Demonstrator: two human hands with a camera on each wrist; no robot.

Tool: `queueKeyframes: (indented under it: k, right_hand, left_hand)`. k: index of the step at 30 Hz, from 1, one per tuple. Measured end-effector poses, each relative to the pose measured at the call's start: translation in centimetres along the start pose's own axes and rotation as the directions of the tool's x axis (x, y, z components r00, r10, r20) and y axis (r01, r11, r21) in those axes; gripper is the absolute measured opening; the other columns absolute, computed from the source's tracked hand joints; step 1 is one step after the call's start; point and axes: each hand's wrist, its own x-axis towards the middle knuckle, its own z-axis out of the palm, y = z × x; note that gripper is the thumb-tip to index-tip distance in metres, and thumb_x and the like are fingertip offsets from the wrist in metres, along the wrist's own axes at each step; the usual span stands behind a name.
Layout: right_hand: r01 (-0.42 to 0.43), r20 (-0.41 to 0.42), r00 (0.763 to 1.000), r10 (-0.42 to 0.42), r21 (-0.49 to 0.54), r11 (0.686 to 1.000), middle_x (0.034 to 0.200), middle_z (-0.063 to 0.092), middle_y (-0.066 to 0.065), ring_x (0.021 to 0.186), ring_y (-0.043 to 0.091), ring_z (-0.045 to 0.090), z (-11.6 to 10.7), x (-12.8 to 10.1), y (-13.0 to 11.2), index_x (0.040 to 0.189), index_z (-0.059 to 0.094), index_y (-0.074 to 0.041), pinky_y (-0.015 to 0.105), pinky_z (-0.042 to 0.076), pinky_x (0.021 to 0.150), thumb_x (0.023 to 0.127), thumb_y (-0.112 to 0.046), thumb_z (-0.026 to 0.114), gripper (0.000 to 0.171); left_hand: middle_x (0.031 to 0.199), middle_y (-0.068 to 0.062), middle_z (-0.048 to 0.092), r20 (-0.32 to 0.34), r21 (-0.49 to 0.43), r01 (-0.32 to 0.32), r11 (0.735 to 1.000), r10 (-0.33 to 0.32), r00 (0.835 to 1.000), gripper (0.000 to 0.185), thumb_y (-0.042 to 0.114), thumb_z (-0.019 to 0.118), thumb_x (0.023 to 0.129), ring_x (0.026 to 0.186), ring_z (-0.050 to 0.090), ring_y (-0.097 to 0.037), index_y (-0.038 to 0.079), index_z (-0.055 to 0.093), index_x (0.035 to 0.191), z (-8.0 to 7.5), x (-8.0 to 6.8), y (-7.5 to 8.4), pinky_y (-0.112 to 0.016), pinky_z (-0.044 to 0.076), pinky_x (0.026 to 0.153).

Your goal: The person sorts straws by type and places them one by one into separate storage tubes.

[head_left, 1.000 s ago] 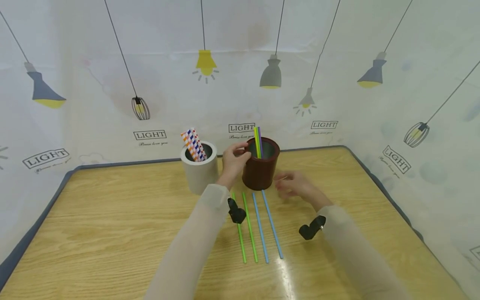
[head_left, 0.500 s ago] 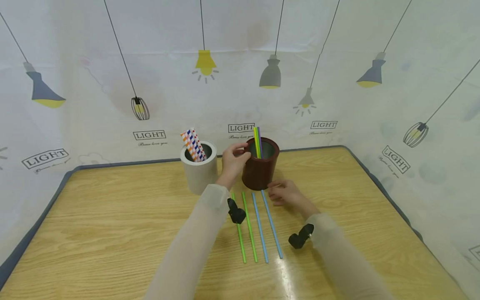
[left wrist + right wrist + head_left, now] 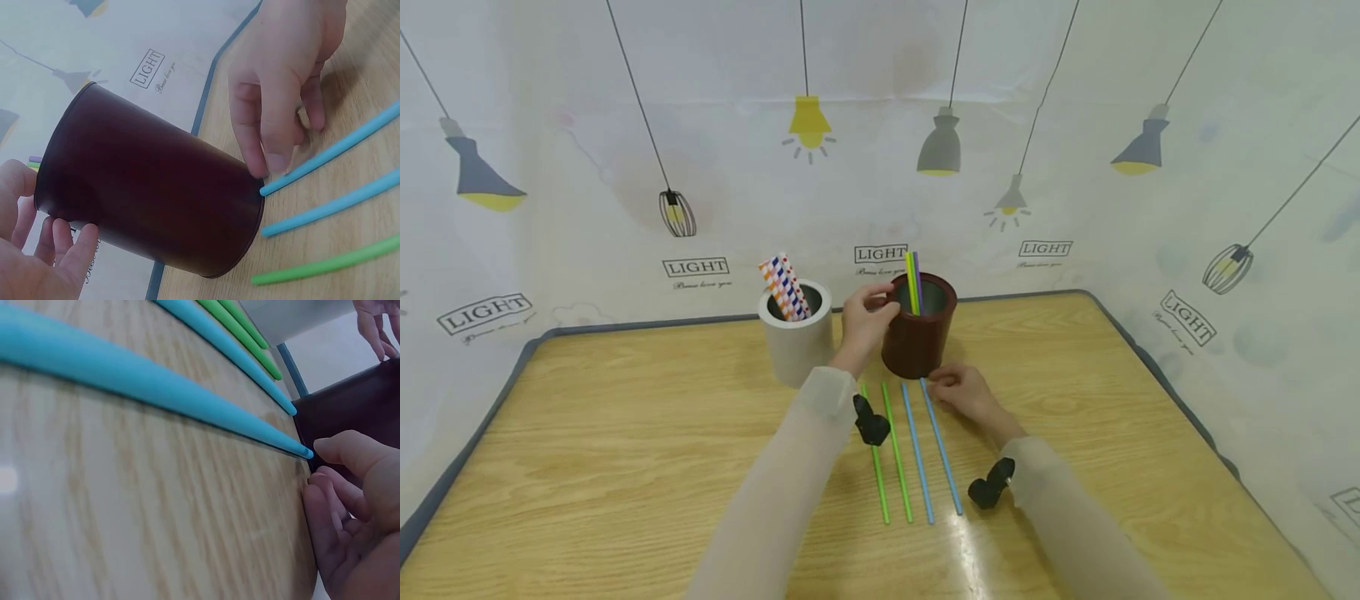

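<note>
My left hand (image 3: 867, 321) holds the rim of a dark brown leather-look cup (image 3: 917, 346) with its fingertips. Green, yellow and purple straws (image 3: 913, 283) lean out of that cup. My right hand (image 3: 964, 392) is low at the cup's foot, thumb and fingers loosely bent. In the right wrist view, its thumb tip is right at the far end of the rightmost blue straw (image 3: 187, 397), with no grip closed round it. Beside that straw lie another blue straw (image 3: 917, 454) and two green straws (image 3: 897, 458), roughly side by side on the table.
A white cup (image 3: 800, 346) with patterned paper straws (image 3: 786, 287) stands left of the brown one. The wooden table (image 3: 625, 442) meets a backdrop (image 3: 737, 167) printed with lamps. Black wrist cameras sit on both cuffs.
My right hand has moved left and slightly down to the end of the rightmost blue straw. The left hand stays at the cup's rim, and the straws lie as before.
</note>
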Motion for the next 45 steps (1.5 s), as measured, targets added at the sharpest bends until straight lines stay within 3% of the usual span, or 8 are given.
queueKeyframes:
  k: [10, 20, 29, 36, 45]
  right_hand:
    - [-0.025, -0.029, 0.999, 0.022, -0.126, 0.992, 0.082, 0.062, 0.012, 0.059, 0.012, 0.052, 0.31, -0.1, -0.49, 0.103, 0.061, 0.008, 0.023, 0.044, 0.053, 0.079, -0.009, 0.069, 0.03]
    - [-0.023, -0.043, 0.999, 0.011, -0.288, 0.957, 0.081, 0.06, 0.007, 0.072, 0.017, 0.053, 0.39, 0.16, -0.6, 0.1, 0.064, 0.001, 0.027, 0.044, 0.063, 0.074, -0.015, 0.075, 0.032]
    - [-0.025, -0.015, 1.0, 0.022, -0.266, 0.964, 0.079, 0.059, 0.007, 0.066, 0.014, 0.051, 0.0, 0.19, -0.81, 0.099, 0.065, 0.003, 0.023, 0.044, 0.057, 0.076, -0.01, 0.073, 0.028]
    - [-0.03, -0.018, 0.999, 0.027, -0.234, 0.972, 0.079, 0.061, 0.007, 0.067, 0.013, 0.053, -0.04, 0.18, -0.78, 0.098, 0.065, 0.004, 0.022, 0.045, 0.057, 0.076, -0.006, 0.071, 0.026]
    - [-0.037, -0.034, 0.999, 0.03, -0.232, 0.972, 0.075, 0.062, 0.006, 0.063, 0.01, 0.052, -0.09, 0.52, -0.88, 0.098, 0.065, 0.007, 0.02, 0.043, 0.055, 0.075, -0.003, 0.066, 0.025]
  left_hand:
    - [0.104, -0.011, 0.057, 0.003, 0.008, 0.004, 1.0, -0.004, 1.0, 0.031, 0.006, 0.061, 0.081, 0.089, 0.053, -0.02, 0.009, 0.064, 0.111, -0.02, -0.04, 0.1, -0.028, 0.05, 0.067]
    - [0.104, -0.01, 0.056, 0.01, 0.013, 0.007, 1.0, -0.007, 1.0, 0.03, 0.006, 0.061, 0.081, 0.089, 0.052, -0.02, 0.009, 0.064, 0.111, -0.05, 0.0, 0.09, -0.033, 0.051, 0.071]
    - [0.104, -0.011, 0.057, 0.006, 0.011, 0.008, 1.0, -0.008, 1.0, 0.03, 0.006, 0.061, 0.081, 0.088, 0.053, -0.02, 0.009, 0.064, 0.111, 0.03, 0.05, 0.07, -0.036, 0.051, 0.073]
    - [0.102, -0.01, 0.058, -0.01, 0.022, 0.007, 1.0, -0.007, 1.0, 0.03, 0.005, 0.062, 0.08, 0.09, 0.053, -0.019, 0.008, 0.065, 0.109, 0.05, 0.03, 0.05, -0.026, 0.049, 0.065]
    - [0.103, -0.011, 0.058, -0.005, 0.019, 0.003, 1.0, -0.003, 1.0, 0.03, 0.005, 0.063, 0.08, 0.09, 0.053, -0.02, 0.008, 0.065, 0.11, 0.03, 0.0, 0.2, -0.026, 0.049, 0.065]
